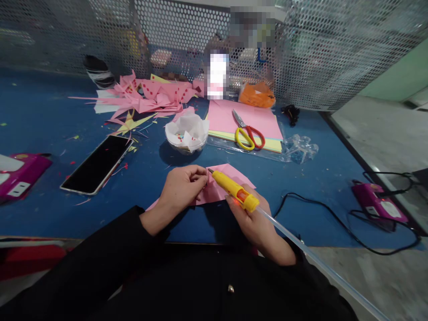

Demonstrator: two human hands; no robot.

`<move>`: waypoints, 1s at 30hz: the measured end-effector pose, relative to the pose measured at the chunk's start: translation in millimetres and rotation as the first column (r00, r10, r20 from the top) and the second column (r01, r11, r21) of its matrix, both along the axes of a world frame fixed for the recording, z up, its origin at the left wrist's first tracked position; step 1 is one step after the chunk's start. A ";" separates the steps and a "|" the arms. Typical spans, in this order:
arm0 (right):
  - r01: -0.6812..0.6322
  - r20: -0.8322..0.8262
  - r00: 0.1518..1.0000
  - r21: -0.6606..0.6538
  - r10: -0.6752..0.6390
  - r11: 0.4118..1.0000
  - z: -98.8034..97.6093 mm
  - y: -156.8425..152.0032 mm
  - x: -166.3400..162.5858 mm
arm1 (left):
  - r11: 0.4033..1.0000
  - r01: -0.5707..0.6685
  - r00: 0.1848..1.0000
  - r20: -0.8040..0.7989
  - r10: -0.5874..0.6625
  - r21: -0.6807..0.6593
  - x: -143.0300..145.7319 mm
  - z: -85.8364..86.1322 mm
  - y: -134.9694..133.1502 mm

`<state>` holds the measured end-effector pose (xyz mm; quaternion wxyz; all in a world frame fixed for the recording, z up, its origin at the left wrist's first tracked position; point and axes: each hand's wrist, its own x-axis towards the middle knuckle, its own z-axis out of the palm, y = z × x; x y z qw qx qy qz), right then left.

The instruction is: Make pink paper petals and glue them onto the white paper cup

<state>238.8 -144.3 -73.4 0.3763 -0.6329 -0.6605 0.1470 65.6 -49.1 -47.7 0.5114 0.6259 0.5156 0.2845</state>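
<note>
My right hand [256, 223] is closed around a yellow hot glue gun [230, 186], with a long clear glue stick [310, 254] trailing from its back end down to the right. The gun's dark nozzle points left, close to the fingertips of my left hand [182, 185]. Those fingers are pinched together over a folded pink sheet of paper [217, 192] on the table; whatever is between them is too small to make out. Part of the sheet is covered by both hands and the gun.
Behind the hands stands a paper-lined bowl [187, 133]. Scissors [249, 133] lie on stacked coloured paper [264, 120]. A phone [96, 165] and pink scraps [150, 96] are leftward. A black cord [321, 203] runs to a purple power box [379, 200]. A perforated metal panel [180, 26] bounds the back.
</note>
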 end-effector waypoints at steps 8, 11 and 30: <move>0.015 0.012 1.000 -0.023 -0.015 1.000 -2.2 0.3 0.4 | 1.000 -0.020 0.999 -0.030 0.020 -0.002 -0.4 2.8 1.0; 0.019 -0.003 1.000 -0.032 -0.019 0.999 -1.4 0.8 0.6 | 1.000 -0.019 0.997 -0.076 0.021 0.025 -2.0 0.7 0.5; 0.135 -0.375 0.892 -0.310 -0.251 0.941 23.5 1.6 31.6 | 0.643 0.479 0.674 -0.720 0.167 0.598 -5.8 -14.5 -6.9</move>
